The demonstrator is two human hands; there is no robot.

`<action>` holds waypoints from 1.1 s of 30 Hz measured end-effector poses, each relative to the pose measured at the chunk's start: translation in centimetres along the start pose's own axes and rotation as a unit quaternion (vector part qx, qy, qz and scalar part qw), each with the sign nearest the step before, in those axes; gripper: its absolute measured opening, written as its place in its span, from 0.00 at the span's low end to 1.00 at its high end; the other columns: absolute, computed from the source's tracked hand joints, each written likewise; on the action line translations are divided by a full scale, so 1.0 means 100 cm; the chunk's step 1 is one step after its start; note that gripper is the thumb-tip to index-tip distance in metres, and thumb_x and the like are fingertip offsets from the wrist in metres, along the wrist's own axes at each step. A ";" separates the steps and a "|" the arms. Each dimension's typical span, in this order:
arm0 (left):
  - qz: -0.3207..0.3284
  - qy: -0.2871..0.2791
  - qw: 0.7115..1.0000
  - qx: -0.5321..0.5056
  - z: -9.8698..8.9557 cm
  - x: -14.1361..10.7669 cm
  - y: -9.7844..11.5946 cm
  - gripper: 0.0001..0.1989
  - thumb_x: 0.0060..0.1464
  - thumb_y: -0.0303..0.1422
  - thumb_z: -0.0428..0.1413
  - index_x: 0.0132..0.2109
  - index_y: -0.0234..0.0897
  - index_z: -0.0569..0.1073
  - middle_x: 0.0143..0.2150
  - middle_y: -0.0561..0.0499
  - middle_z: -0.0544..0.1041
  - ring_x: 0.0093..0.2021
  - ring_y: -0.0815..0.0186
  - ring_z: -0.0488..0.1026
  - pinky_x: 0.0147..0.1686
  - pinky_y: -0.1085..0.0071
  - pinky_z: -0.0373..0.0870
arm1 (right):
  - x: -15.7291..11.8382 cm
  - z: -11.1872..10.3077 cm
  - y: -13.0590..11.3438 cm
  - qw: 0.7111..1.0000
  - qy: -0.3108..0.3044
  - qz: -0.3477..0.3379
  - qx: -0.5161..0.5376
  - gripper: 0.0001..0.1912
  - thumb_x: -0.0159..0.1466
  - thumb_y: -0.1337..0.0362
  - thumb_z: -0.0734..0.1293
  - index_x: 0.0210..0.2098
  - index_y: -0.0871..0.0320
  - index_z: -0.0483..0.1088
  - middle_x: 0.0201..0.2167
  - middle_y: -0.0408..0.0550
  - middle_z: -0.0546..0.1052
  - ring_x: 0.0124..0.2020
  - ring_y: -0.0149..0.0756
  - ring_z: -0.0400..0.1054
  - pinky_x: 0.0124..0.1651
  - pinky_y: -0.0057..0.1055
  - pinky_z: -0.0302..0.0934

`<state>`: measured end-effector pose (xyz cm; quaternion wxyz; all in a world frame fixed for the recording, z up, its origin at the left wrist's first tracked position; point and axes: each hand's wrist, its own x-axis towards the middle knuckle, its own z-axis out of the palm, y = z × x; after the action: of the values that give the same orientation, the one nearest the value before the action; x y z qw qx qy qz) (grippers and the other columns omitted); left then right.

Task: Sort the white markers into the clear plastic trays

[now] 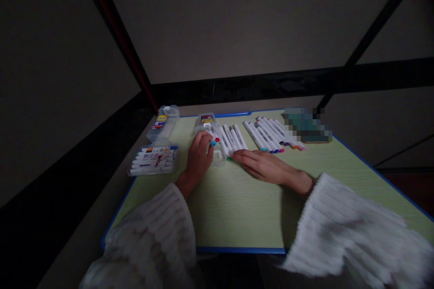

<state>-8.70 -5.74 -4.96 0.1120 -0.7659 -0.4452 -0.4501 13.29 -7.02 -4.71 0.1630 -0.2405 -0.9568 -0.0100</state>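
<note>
My left hand (pixel 200 153) is closed around a white marker with a light blue end (pixel 213 143), over an open clear plastic case (pixel 219 159). A marker with a red end (pixel 217 139) lies just beside it in the case. My right hand (pixel 257 163) rests palm down, its fingertips at the lower ends of a few white markers (pixel 232 139), one of them green-ended. Its fingers lie flat and close together. Whether the fingertips touch a marker is hard to tell.
Several white markers (pixel 264 135) with coloured ends lie right of centre. A closed case of markers (pixel 154 160) and another clear case (pixel 163 124) stand at the left. A partly blurred flat device (pixel 308 127) lies at the back right of the green, blue-edged table (pixel 237 221).
</note>
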 end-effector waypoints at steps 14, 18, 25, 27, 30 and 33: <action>-0.049 -0.057 0.996 0.043 0.002 0.000 -0.003 0.08 0.46 0.21 0.48 0.34 0.37 0.66 0.34 0.51 0.68 0.35 0.66 0.67 0.35 0.71 0.65 | -0.001 0.002 0.002 1.000 0.000 -0.002 0.006 0.19 0.63 0.71 0.54 0.54 0.60 0.57 0.50 0.53 0.67 0.46 0.37 0.66 0.46 0.39 0.65; -0.054 -0.057 0.996 0.051 0.002 -0.001 -0.005 0.09 0.45 0.20 0.49 0.34 0.37 0.66 0.34 0.50 0.68 0.35 0.66 0.67 0.34 0.72 0.65 | -0.001 0.002 0.002 1.000 -0.006 -0.003 0.006 0.19 0.63 0.71 0.54 0.54 0.60 0.58 0.50 0.53 0.67 0.46 0.38 0.66 0.47 0.39 0.65; -0.067 -0.065 0.993 0.069 0.002 -0.002 -0.007 0.09 0.45 0.21 0.50 0.34 0.37 0.68 0.34 0.50 0.70 0.36 0.65 0.68 0.35 0.71 0.65 | -0.001 0.001 0.001 1.000 -0.010 -0.002 -0.001 0.19 0.62 0.72 0.54 0.53 0.62 0.59 0.49 0.54 0.67 0.46 0.38 0.66 0.47 0.38 0.65; -0.068 -0.064 0.993 0.070 0.002 -0.001 -0.007 0.09 0.45 0.21 0.51 0.34 0.37 0.68 0.34 0.50 0.70 0.36 0.65 0.68 0.35 0.71 0.65 | -0.001 0.001 0.001 1.000 -0.012 -0.004 -0.002 0.19 0.62 0.72 0.54 0.53 0.62 0.59 0.49 0.54 0.67 0.46 0.38 0.66 0.47 0.38 0.65; -0.074 -0.072 0.992 0.073 0.002 -0.001 -0.007 0.09 0.46 0.21 0.51 0.35 0.37 0.68 0.34 0.49 0.71 0.37 0.64 0.68 0.35 0.70 0.65 | -0.001 0.001 0.001 1.000 -0.010 -0.005 -0.001 0.19 0.63 0.72 0.54 0.53 0.61 0.58 0.49 0.54 0.67 0.47 0.38 0.65 0.48 0.38 0.64; -0.084 -0.087 0.990 0.075 0.001 -0.001 -0.006 0.09 0.47 0.22 0.50 0.36 0.36 0.69 0.35 0.49 0.71 0.38 0.65 0.68 0.36 0.71 0.65 | -0.001 0.002 0.002 1.000 -0.007 -0.004 -0.002 0.19 0.63 0.72 0.54 0.54 0.60 0.58 0.50 0.53 0.67 0.47 0.38 0.65 0.48 0.38 0.64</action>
<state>-9.13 -5.34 -5.23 0.0914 -0.7514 -0.5487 -0.3550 13.43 -6.89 -4.98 0.1553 -0.2368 -0.9590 -0.0108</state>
